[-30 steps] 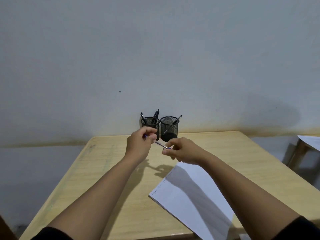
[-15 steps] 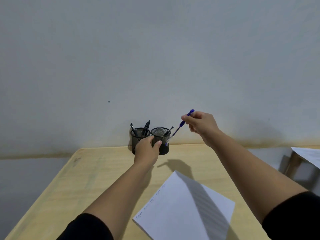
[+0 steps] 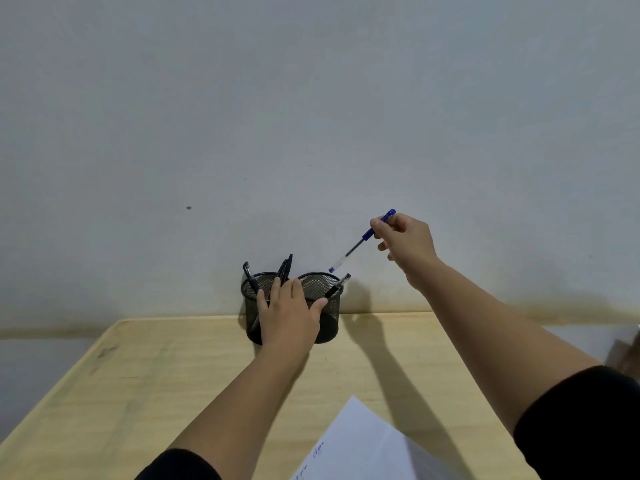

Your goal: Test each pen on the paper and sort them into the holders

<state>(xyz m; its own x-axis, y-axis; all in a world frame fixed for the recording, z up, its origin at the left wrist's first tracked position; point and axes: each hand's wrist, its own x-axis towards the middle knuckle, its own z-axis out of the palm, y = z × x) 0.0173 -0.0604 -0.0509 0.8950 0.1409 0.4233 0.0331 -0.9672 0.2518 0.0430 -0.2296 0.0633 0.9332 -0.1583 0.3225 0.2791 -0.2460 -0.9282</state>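
Against a grey wall [image 3: 311,116], the wooden tabletop [image 3: 138,393] carries two holders [image 3: 329,325] at centre frame, left hand [image 3: 289,315] resting flat-fingered across them, right hand [image 3: 407,242] pinching the blue pen [image 3: 360,241] above.

Light wood table [image 3: 145,393], far edge up against a plain grey-white wall [image 3: 311,98]. Wall has a small dark speck [image 3: 188,207] left of centre and a brownish stain band [image 3: 571,306] running along it at table-top height. Blurry brown object [image 3: 623,355] at the right frame edge, beyond the table; can't tell what it is.
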